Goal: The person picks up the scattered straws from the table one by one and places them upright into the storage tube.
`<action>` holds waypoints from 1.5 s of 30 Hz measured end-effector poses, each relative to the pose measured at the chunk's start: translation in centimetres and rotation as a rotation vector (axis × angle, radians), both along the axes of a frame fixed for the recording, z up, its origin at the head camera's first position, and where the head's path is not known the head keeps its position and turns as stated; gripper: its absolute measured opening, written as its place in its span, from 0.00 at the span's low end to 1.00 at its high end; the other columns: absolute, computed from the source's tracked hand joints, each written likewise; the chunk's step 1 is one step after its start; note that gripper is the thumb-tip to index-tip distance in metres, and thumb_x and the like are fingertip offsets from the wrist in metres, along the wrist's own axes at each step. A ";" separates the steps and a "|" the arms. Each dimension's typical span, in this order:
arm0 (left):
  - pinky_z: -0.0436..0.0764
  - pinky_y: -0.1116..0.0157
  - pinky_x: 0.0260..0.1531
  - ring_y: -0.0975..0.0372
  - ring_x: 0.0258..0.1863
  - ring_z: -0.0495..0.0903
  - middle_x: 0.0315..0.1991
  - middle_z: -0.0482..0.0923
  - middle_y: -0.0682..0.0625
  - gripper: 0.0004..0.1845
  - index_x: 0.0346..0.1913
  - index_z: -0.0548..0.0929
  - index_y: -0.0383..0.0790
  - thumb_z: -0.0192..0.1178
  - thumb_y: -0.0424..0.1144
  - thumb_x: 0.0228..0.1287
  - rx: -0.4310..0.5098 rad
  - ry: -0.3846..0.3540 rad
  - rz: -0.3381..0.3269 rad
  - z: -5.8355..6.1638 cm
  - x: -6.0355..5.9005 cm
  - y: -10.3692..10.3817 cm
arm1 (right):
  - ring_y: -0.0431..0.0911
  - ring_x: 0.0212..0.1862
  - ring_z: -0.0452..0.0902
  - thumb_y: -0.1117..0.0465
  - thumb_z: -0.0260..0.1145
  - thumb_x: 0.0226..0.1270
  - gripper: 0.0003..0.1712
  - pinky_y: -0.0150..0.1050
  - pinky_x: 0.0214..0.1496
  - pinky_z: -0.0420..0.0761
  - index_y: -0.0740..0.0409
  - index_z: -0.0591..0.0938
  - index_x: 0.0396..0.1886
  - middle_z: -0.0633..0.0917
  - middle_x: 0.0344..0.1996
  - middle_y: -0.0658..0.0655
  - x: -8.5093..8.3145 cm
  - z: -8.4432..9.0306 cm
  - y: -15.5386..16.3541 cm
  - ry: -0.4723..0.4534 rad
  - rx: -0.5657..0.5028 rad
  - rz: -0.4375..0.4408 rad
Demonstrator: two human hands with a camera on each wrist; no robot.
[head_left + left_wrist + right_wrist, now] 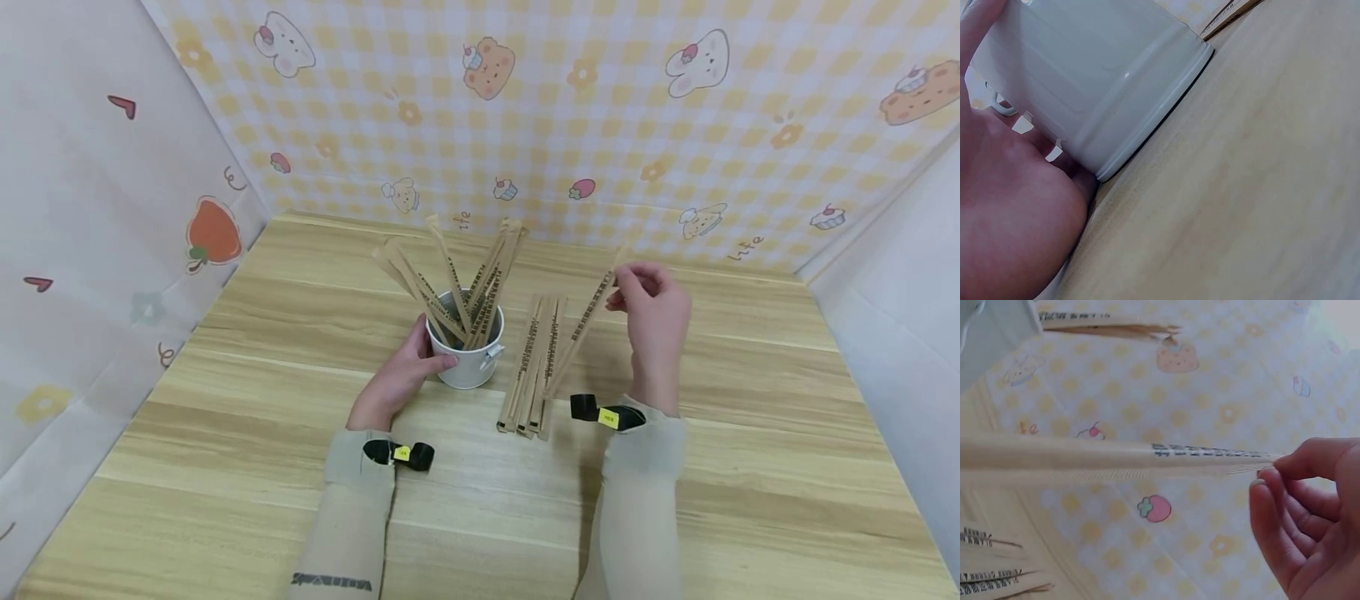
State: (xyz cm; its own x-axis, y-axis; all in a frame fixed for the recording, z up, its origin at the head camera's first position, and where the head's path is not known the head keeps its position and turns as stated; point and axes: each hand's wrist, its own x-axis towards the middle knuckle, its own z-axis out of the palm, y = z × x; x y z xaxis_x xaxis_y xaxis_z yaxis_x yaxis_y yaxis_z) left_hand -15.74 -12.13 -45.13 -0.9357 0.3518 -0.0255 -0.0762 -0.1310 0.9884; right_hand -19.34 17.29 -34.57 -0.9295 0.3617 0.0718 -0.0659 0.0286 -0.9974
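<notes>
Currently we log: left hand [397, 375] fingers curled round white bucket [468, 350], frame centre, holding paper-sleeved sticks; right hand [654, 321] fingers pinch single sleeve [585, 321] by top end, above flat pile [534, 367] on surface [262, 400].

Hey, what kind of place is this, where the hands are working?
Likely a small staged tabletop booth, not a real kitchen: a wooden table boxed in by cartoon-print backdrop sheets, with only a white cup and wrapped sticks.

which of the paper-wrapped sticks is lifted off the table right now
The single wrapped stick pinched at its top end by the right hand. It slants up from the flat pile; the others stand in the white cup.
</notes>
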 end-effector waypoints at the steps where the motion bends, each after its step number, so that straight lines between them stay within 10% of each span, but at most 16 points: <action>1: 0.46 0.60 0.64 0.62 0.66 0.46 0.68 0.46 0.50 0.49 0.69 0.42 0.54 0.64 0.35 0.51 0.003 0.001 -0.001 0.0 0.0 0.0 | 0.43 0.20 0.75 0.59 0.67 0.54 0.11 0.32 0.25 0.79 0.62 0.80 0.34 0.80 0.26 0.57 0.1 0.2 -0.1 0.033 -0.037 -0.012; 21: 0.48 0.59 0.63 0.59 0.66 0.48 0.68 0.47 0.45 0.47 0.69 0.41 0.48 0.59 0.29 0.53 -0.012 0.007 -0.007 1.7 0.6 0.2 | 0.50 0.22 0.74 0.67 0.65 0.55 0.09 0.32 0.17 0.72 0.70 0.76 0.31 0.78 0.25 0.64 1.3 2.3 -2.5 0.513 -0.276 -0.112; 32: 0.47 0.59 0.63 0.60 0.66 0.47 0.68 0.46 0.49 0.48 0.69 0.41 0.51 0.61 0.31 0.52 -0.002 0.002 -0.013 0.2 -0.1 -0.1 | 0.48 0.22 0.75 0.66 0.65 0.55 0.06 0.31 0.17 0.72 0.66 0.79 0.29 0.79 0.24 0.64 1.5 2.3 -4.2 0.504 -0.203 -0.051; 45: 0.47 0.60 0.63 0.62 0.66 0.48 0.68 0.47 0.51 0.49 0.69 0.42 0.53 0.64 0.36 0.50 0.011 0.015 -0.002 0.0 0.0 0.0 | 0.45 0.26 0.75 0.60 0.62 0.58 0.11 0.30 0.22 0.74 0.65 0.79 0.34 0.81 0.27 0.55 2.1 1.8 -7.2 0.368 0.173 0.094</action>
